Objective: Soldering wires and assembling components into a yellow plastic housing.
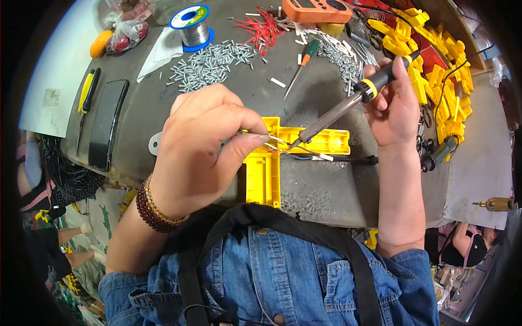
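Observation:
My right hand [398, 111] grips a soldering iron [338, 112] by its black and yellow handle. The iron slants down to the left, its tip at the ends of some thin wires [298, 157] over a yellow T-shaped plastic housing [262, 176]. Close beside that tip, my left hand [204, 144] pinches a thin wire between thumb and forefinger. A white sleeve [276, 139] shows just past those fingertips; the fingers hide part of the wire. From the housing, a black cable [359, 160] runs off to the right.
Loose screws [209, 62], a solder spool [194, 33], red sleeves [260, 31] and an orange meter [317, 11] lie at the back. A green-handled screwdriver [302, 68] rests ahead. Yellow housings [443, 81] pile up at right; a phone [109, 125] and cutters [87, 92] lie left.

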{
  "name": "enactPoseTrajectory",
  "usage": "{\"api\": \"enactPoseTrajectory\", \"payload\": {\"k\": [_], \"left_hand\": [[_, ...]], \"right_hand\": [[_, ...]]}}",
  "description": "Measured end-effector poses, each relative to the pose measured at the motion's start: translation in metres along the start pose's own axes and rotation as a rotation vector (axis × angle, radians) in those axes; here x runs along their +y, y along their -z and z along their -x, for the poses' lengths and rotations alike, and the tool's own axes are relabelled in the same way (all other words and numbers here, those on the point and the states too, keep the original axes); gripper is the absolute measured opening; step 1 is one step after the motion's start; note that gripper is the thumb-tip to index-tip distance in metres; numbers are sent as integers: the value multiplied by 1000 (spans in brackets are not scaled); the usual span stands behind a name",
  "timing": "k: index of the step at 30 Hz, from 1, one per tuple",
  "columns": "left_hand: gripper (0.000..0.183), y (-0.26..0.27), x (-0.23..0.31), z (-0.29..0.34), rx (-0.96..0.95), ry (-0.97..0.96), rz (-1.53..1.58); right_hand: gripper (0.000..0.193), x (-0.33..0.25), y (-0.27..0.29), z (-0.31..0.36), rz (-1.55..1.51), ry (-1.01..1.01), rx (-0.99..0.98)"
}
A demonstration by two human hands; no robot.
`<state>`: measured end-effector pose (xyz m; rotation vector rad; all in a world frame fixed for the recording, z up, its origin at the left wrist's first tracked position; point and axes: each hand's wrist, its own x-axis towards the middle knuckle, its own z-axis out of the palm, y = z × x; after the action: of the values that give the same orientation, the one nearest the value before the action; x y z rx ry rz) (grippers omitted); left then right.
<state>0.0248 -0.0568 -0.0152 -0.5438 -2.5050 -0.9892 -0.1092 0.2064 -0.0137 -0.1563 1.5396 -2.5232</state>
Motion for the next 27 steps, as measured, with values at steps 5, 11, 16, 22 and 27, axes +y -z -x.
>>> {"api": "enactPoseTrajectory", "payload": {"k": [5,11,16,22,27], "left_hand": [[15,-4,-2,0,24,-22,-31],[15,-6,-2,0,25,-21,-41],[14,-7,-2,1,19,-25,-42],[12,-7,-1,0,0,-37,-41],[13,-9,-2,2,-13,-39,-37]], "right_hand": [[23,3,-4,3,17,12,4],[23,4,-3,2,7,30,-10],[23,6,-4,2,6,26,3],[23,5,-6,3,5,26,5],[24,7,-5,2,-10,34,-18]]}}
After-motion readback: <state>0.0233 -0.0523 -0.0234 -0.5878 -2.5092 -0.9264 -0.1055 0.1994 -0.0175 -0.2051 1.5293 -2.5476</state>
